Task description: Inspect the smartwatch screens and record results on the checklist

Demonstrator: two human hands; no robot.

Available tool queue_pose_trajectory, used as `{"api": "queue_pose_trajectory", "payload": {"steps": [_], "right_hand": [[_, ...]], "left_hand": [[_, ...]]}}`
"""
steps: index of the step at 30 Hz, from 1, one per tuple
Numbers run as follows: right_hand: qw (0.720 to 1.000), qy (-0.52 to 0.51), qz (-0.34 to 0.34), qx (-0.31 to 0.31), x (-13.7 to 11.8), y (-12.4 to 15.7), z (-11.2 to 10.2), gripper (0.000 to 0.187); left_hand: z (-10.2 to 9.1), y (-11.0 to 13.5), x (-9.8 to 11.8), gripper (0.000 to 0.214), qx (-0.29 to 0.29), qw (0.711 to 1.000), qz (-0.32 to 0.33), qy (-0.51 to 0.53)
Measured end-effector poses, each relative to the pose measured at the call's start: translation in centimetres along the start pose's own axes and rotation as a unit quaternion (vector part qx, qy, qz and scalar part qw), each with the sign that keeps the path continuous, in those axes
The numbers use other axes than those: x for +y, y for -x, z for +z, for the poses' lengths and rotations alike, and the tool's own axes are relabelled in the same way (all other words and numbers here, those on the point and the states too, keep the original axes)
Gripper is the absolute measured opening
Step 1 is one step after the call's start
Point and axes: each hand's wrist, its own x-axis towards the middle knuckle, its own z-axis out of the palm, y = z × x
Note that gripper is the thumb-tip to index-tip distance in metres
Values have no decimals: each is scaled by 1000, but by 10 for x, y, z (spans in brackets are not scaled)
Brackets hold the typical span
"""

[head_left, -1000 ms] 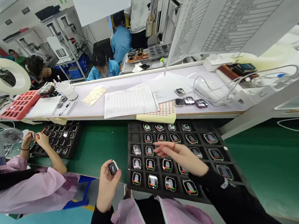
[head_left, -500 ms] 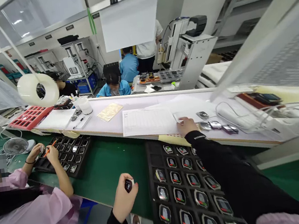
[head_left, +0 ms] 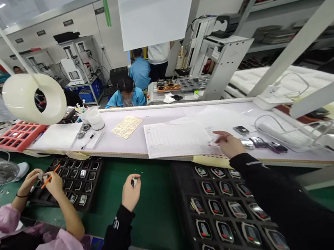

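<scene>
"How are the big things laid out?"

"The desk (head_left: 156,226) carries the black tray (head_left: 184,180), its pockets filled with rows of watch faces (head_left: 223,231). Beyond the tray runs the white shelf (head_left: 126,146). On it, past the tray's far left corner, lies the printed form (head_left: 172,138), long side running left to right."

"And the hands?"

"The right hand (head_left: 231,144) is past the tray's far edge, at the form's right end. The left hand (head_left: 131,193) is left of the tray, over the desk, its grip curled around a small watch (head_left: 133,182)."

"So which way does that watch lie from the right hand?"

"To the left and closer to the wearer, on the tray's left side. The left hand is the nearer one, since it has it. Fingers cover most of it, so I can't read its long axis."

"Is the right grip closed on anything?"

"I can't tell. A pale slip (head_left: 210,136) blurs beside its fingertips."

"What differs from a second ago?"

"The right hand was above the tray then; now it's beyond it. The watch's dark face showed plainly; now it's mostly hidden."
</scene>
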Motion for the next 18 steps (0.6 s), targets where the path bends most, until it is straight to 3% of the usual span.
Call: {"api": "queue_pose_trajectory", "payload": {"steps": [4, 9, 13, 18], "right_hand": [[994, -42, -52, -83, -42, 25, 19, 29], [962, 9, -218, -167, -73, 42, 51, 30], [957, 43, -212, -192, -72, 44, 57, 18], [960, 68, -207, -175, -75, 34, 40, 21]], "left_hand": [[22, -50, 16, 29, -38, 999, 5, 16], [50, -84, 33, 41, -69, 997, 7, 41], [62, -99, 44, 38, -83, 995, -5, 60], [66, -120, 60, 39, -145, 985, -38, 87]]}}
